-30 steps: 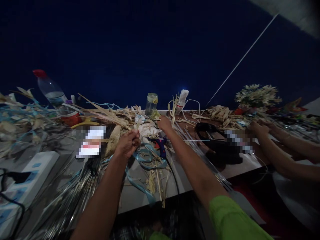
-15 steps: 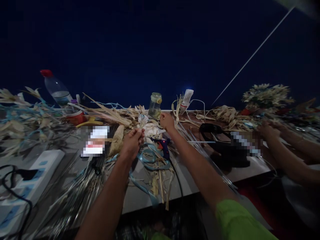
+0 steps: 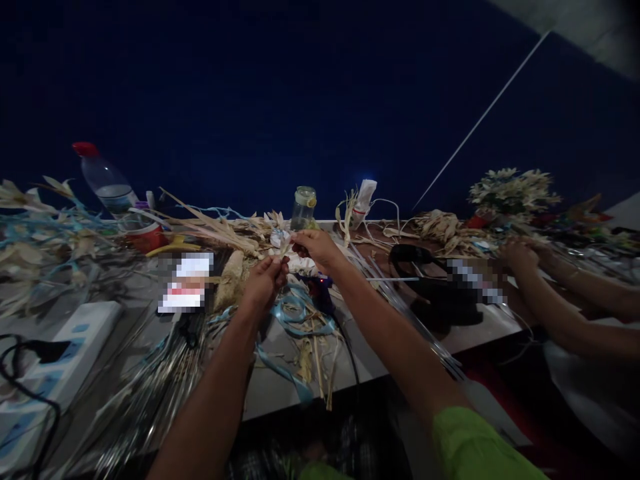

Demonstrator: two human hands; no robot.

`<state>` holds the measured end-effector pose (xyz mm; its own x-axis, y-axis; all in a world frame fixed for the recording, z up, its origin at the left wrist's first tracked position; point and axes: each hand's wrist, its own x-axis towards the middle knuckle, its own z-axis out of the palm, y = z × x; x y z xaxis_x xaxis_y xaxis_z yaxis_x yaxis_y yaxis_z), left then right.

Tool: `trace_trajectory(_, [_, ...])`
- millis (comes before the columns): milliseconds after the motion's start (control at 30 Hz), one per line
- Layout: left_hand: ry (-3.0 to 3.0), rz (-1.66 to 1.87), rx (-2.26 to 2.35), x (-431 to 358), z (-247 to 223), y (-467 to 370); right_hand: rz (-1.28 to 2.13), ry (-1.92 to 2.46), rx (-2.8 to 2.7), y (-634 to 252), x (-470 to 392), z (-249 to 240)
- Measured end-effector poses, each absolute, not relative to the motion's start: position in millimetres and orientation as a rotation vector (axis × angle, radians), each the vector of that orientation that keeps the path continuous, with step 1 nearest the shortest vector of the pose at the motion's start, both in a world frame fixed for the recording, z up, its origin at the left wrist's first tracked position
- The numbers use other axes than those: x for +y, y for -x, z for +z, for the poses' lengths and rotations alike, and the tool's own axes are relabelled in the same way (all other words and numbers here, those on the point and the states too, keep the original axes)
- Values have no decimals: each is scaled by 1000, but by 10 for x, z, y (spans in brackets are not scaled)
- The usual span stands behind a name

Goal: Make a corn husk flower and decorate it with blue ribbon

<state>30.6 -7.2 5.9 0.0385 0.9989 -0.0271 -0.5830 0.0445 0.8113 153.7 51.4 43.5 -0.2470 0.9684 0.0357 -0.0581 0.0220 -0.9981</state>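
Note:
In the dim head view my left hand (image 3: 267,277) is closed in a pinch on the short stem of a small pale husk flower (image 3: 284,248). Right beside it, my right hand (image 3: 317,248) has its thumb and fingers pinched together at the flower's side. What lies between those right fingertips is too small and dark to make out. Below my right wrist a dark blue glue gun (image 3: 320,293) with a red light lies partly hidden. Loops of light blue ribbon (image 3: 295,312) lie in front of my hands among dry husk strips (image 3: 305,360).
A lidded jar (image 3: 303,207) stands behind my hands. At left are a red-capped bottle (image 3: 107,180), a lit phone (image 3: 186,283) and a power strip (image 3: 75,353). Thin rods (image 3: 155,387) lie near the front. A co-worker's hands (image 3: 523,257) work at right, near a potted flower bunch (image 3: 513,193).
My right hand has come left, from beside the jar to the flower in my left hand. My left hand keeps its pinch. The whole view has shifted slightly.

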Motion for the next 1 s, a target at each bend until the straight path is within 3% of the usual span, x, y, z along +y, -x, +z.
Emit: trace_trajectory(1000, [-659, 1399, 547, -121, 120, -250, 1711, 1131, -811, -1566, 395, 431])
